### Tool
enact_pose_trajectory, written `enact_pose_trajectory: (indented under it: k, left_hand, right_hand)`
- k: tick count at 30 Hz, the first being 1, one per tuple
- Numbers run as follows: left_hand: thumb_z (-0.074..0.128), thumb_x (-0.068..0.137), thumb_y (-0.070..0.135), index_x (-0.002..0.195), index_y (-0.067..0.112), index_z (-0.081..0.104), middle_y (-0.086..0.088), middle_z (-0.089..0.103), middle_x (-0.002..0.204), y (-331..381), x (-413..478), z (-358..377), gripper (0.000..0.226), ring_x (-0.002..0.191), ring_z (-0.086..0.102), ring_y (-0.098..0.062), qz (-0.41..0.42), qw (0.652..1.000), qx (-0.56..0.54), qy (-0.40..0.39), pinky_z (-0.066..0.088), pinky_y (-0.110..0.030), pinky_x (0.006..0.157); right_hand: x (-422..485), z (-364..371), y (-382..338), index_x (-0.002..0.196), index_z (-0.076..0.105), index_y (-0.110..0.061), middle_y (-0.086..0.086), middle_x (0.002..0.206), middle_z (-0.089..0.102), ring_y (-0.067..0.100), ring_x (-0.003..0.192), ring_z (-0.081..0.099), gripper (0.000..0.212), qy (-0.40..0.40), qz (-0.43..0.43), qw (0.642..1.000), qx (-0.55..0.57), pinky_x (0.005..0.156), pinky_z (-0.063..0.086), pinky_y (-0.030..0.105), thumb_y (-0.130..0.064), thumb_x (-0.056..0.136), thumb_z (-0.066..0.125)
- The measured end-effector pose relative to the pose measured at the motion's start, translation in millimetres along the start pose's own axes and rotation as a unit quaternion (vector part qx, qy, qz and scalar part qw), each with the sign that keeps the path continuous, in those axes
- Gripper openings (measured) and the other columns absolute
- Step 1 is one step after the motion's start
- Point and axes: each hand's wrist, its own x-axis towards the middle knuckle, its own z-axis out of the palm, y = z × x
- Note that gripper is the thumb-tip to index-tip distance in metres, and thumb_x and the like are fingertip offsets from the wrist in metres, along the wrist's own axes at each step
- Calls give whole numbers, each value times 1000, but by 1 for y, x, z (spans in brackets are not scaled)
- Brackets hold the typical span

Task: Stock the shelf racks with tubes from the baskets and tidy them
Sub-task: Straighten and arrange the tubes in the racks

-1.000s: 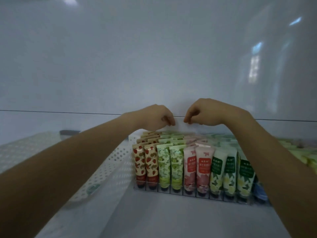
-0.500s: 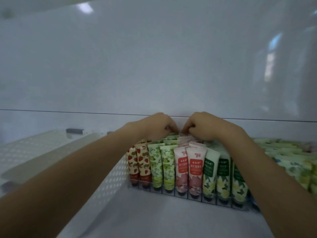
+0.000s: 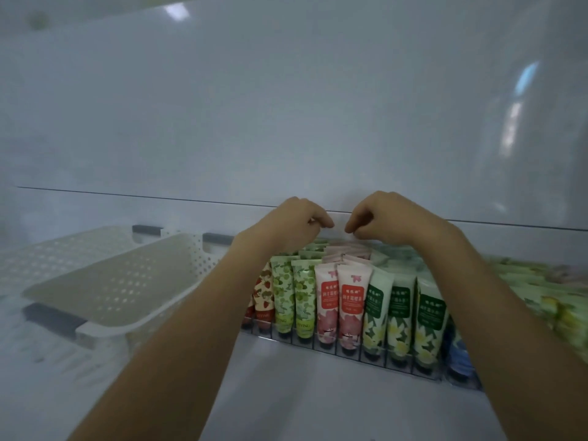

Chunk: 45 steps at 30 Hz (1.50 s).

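Head view: the tubes (image 3: 350, 300) are stood cap-down in rows in the rack (image 3: 375, 361), beside the baskets (image 3: 127, 281). The left hand (image 3: 296, 224) and right hand (image 3: 381, 221) are held curled above the back rows, with nothing seen in either. The tubes are judged light, soft and slick, and are best pinched at the stiff crimped top.

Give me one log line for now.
left hand: curled, nothing seen held | right hand: likewise | both above rack back rows | front tubes upright | basket left of rack
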Motion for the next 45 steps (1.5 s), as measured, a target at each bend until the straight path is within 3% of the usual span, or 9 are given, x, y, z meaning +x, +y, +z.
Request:
enact_pose_trajectory:
  k: [3, 6, 14, 22, 28, 32, 38, 42, 45]
  left_hand:
    - [39, 92, 4, 118, 14, 63, -2, 61, 125, 7, 0, 4, 36, 117, 53, -15, 7, 1000, 6, 0, 35, -17, 95]
    - [39, 92, 6, 118, 13, 63, -3, 61, 124, 12, 1, 8, 36, 118, 52, -17, 19, 999, 35, -29, 38, -31, 103]
    - [37, 90, 9, 121, 19, 61, -4, 62, 123, 15, 4, 14, 40, 119, 49, -22, 8, 990, 115, -78, 39, -40, 101]
    - [39, 91, 4, 116, 20, 64, 1, 62, 123, 12, -3, 10, 40, 114, 53, -16, 9, 996, 58, -71, 41, -30, 99]
    - [40, 93, 7, 119, 17, 62, 1, 60, 127, 11, -5, 10, 36, 118, 51, -14, 2, 996, 44, -74, 37, -21, 96]
    - [42, 92, 7, 118, 16, 63, 2, 61, 124, 10, -5, 9, 34, 115, 51, -12, 21, 998, 36, -44, 30, -9, 83]
    - [48, 88, 4, 107, 13, 67, 0, 68, 108, 14, -5, 7, 29, 102, 58, -13, 61, 998, 20, -19, 34, -11, 78]
    - [50, 86, 3, 102, 14, 69, 1, 68, 104, 16, -6, 9, 27, 96, 57, -11, 61, 997, 13, -38, 38, -14, 79]
    - [49, 86, 2, 102, 14, 69, 1, 68, 104, 16, -7, 9, 28, 97, 58, -13, 58, 997, 13, -38, 41, -18, 82]
  right_hand:
    - [-2, 5, 1, 95, 72, -24, -3, 103, 69, 13, 91, 61, 18, -7, 11, 1000, -5, 85, 49, 29, -13, 84, 62]
    - [-1, 6, 0, 92, 73, -25, -3, 101, 70, 14, 90, 63, 22, -13, 22, 1000, -14, 86, 52, 34, -9, 83, 61]
    - [0, 9, -4, 91, 70, -27, -2, 103, 66, 18, 93, 61, 27, -13, 17, 998, -67, 83, 52, 35, -4, 84, 56]
    - [-1, 7, -1, 79, 59, -31, -6, 101, 65, 14, 92, 59, 27, 33, -15, 997, -74, 78, 49, 32, -6, 85, 53]
    - [-3, 9, 1, 81, 64, -28, -3, 102, 66, 15, 93, 58, 26, -15, -1, 998, -69, 83, 50, 32, -4, 85, 53]
    - [-4, 8, 2, 93, 70, -25, -5, 104, 66, 13, 96, 59, 23, 9, 1, 1000, -29, 88, 50, 33, -8, 86, 56]
    - [-10, 2, -2, 70, 63, -31, -10, 83, 64, 10, 83, 61, 24, -17, -4, 1000, 7, 76, 49, 27, -11, 82, 62]
    - [-12, 3, -6, 71, 61, -30, -8, 80, 65, 6, 74, 59, 23, -48, 5, 999, 0, 59, 44, 19, -8, 80, 62]
    - [-11, 5, -6, 74, 61, -28, -9, 79, 62, 4, 71, 55, 21, -50, 3, 999, -12, 56, 41, 18, -8, 80, 63]
